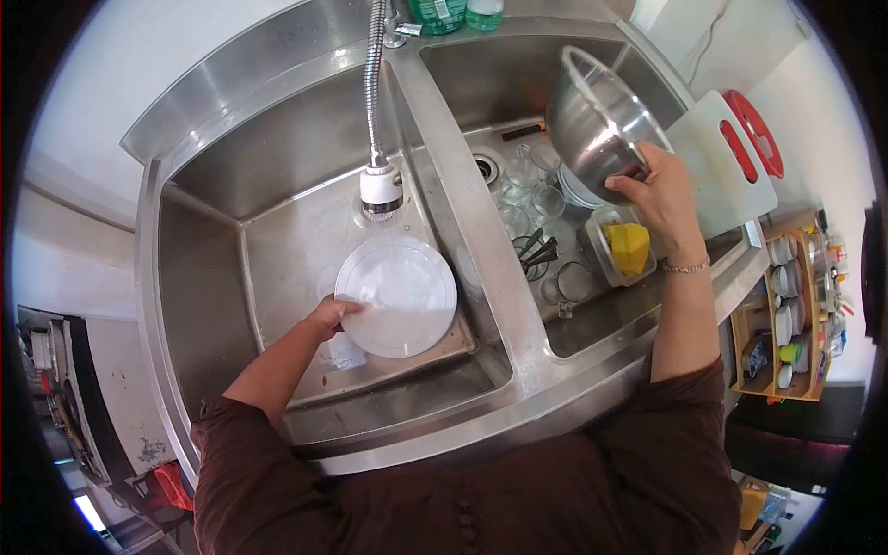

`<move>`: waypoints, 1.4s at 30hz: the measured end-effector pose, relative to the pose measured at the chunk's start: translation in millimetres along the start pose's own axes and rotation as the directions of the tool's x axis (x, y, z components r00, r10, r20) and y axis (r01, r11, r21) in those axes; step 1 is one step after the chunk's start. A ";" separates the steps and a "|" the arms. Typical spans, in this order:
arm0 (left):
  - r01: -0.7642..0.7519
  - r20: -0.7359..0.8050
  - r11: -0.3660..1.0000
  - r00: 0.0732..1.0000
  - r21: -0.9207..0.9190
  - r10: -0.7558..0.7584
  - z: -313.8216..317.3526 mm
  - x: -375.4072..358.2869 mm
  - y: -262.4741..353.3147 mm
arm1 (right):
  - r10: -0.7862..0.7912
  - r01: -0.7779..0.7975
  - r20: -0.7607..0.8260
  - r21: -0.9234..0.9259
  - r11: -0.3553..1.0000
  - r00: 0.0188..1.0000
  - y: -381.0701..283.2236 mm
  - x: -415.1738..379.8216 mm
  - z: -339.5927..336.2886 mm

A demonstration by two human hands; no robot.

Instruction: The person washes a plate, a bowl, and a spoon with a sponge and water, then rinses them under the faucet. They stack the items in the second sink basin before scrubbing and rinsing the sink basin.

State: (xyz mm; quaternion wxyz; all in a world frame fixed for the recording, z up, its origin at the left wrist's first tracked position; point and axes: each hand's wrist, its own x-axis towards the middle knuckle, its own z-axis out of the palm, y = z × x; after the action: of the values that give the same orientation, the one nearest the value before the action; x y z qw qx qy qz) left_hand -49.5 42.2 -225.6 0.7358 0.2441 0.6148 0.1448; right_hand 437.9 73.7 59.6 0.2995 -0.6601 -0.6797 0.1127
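Observation:
My left hand [331, 316] grips the left rim of a white plate [398, 301] in the left basin. Water runs onto the plate from the faucet head [380, 190] just above it. Over the right basin, my right hand [655, 185] pinches the rim of a tilted steel bowl [606, 120]. Beneath that bowl stand white stacked dishes [578, 188], partly hidden by it. A clear container [603, 254] with a yellow sponge or cloth [630, 248] lies just below my right hand.
Several glasses [546, 200] and dark-handled utensils [538, 252] lie in the right basin. A metal divider [462, 199] separates the basins. A cutting board [721, 166] with a red handle leans at the right edge. Green bottles [438, 13] stand behind the faucet.

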 end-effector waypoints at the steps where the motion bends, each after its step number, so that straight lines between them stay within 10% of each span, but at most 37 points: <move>1: -0.079 -0.038 0.996 0.996 0.039 0.080 7.1 -12.5 5.0 | 0.045 -0.041 0.055 -0.065 0.997 0.997 6.4 2.8 3.2; 8: -0.256 -0.039 0.966 0.966 0.028 0.257 20.0 -35.0 21.7 | 0.009 0.017 0.083 -0.306 0.952 0.997 54.7 21.3 36.2; 20: -0.142 0.250 0.981 0.953 -0.133 0.172 4.3 -18.2 17.3 | 0.177 -0.117 0.086 -0.467 0.877 0.980 66.4 24.2 57.5; 32: -0.296 0.091 0.946 0.947 -0.129 0.308 31.8 -47.7 32.3 | 0.351 -0.225 0.093 -0.612 0.758 0.932 60.0 23.7 42.2; 42: -0.359 -0.169 0.933 0.919 0.017 0.356 20.3 -88.8 42.3 | -0.089 -0.029 -0.202 -0.518 0.855 0.975 54.8 28.3 43.4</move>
State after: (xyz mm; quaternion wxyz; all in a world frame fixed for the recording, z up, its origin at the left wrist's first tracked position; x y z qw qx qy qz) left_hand -43.9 28.5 -126.3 0.6439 0.3339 0.6190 0.3012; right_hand 460.8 117.2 2.3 0.1855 -0.7138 -0.6579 -0.1524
